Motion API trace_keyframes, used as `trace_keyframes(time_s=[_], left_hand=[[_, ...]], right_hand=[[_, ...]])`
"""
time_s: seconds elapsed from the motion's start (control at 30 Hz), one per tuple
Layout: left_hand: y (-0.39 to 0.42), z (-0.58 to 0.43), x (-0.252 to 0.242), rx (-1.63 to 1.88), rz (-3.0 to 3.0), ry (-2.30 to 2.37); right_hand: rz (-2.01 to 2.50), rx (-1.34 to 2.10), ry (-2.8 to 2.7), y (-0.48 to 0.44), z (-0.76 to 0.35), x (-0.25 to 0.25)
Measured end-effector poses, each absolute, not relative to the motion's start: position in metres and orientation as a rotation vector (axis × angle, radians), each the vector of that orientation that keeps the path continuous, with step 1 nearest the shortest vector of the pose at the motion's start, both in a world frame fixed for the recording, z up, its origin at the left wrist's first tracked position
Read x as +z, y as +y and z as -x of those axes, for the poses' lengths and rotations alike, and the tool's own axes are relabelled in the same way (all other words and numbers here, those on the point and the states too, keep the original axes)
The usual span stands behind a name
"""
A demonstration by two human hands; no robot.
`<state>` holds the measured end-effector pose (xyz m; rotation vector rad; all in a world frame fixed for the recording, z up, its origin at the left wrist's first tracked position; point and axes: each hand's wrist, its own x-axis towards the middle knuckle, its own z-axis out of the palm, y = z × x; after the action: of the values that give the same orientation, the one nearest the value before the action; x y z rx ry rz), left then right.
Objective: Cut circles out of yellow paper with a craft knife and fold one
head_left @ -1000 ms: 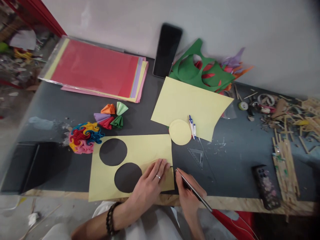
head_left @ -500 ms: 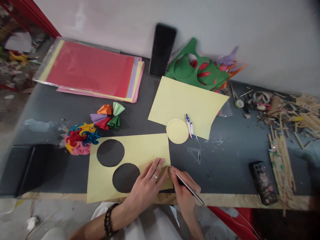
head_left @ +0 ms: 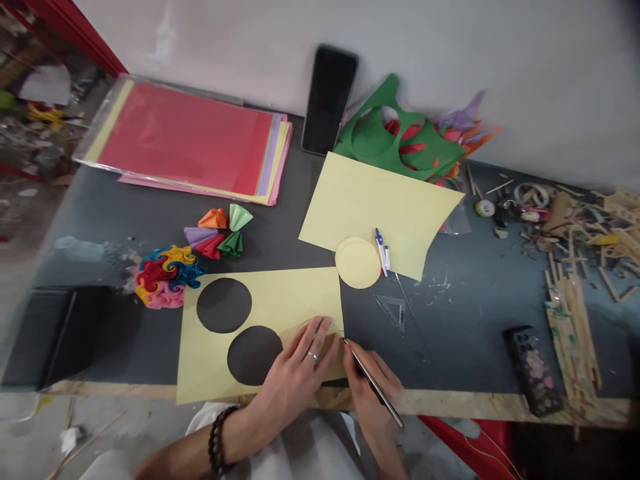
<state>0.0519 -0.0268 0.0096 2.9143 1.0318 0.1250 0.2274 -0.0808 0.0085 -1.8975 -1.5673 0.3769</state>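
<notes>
Paper sheet seems light and easily torn; we'd press at four o'clock, where our left hand lies outstretched, our right hand pinching a metal tool.

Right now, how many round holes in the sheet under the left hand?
2: upper hole toward the far-left corner of the sheet; lower hole beside the left hand. Any under that hand would be hidden.

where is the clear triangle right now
In the head view, the triangle lies on the desk right of centre, just beyond the right hand and close beside the thin rod.
</notes>
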Motion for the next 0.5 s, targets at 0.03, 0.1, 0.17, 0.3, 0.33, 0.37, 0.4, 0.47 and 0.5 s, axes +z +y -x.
trace_keyframes(time_s=[0.03, 0.1, 0.17, 0.3, 0.33, 0.37, 0.4, 0.47, 0.5], left_hand=[[-0.027, -0.052, 0.009, 0.122, -2.911, 1.034], [-0.026, -0.051, 0.007, 0.106, -2.903, 1.036], [-0.025, -0.050, 0.005, 0.102, -2.894, 1.020], [-0.025, -0.049, 0.004, 0.095, -2.893, 0.993], [-0.025, -0.050, 0.005, 0.087, -2.903, 1.000], [-0.026, -0.051, 0.006, 0.075, -2.914, 1.006], [-0.026, -0.052, 0.008, 0.062, -2.924, 1.008], [-0.027, -0.053, 0.010, 0.040, -2.931, 1.002], [-0.027, -0.054, 0.011, 0.024, -2.928, 0.996]], right_hand=[[1.905, 0.364, -1.576, -0.082, -0.227, 0.008], [1.928, 0.309, -1.601, -0.083, -0.227, 0.005], [1.955, 0.241, -1.630, -0.084, -0.227, 0.003], [1.993, 0.209, -1.659, -0.086, -0.226, -0.001], [1.996, 0.213, -1.661, -0.088, -0.226, -0.002], [1.996, 0.221, -1.662, -0.089, -0.227, -0.002], [1.993, 0.228, -1.662, -0.090, -0.227, -0.002], [1.982, 0.221, -1.650, -0.091, -0.227, -0.002], [1.977, 0.213, -1.649, -0.091, -0.227, -0.002]])
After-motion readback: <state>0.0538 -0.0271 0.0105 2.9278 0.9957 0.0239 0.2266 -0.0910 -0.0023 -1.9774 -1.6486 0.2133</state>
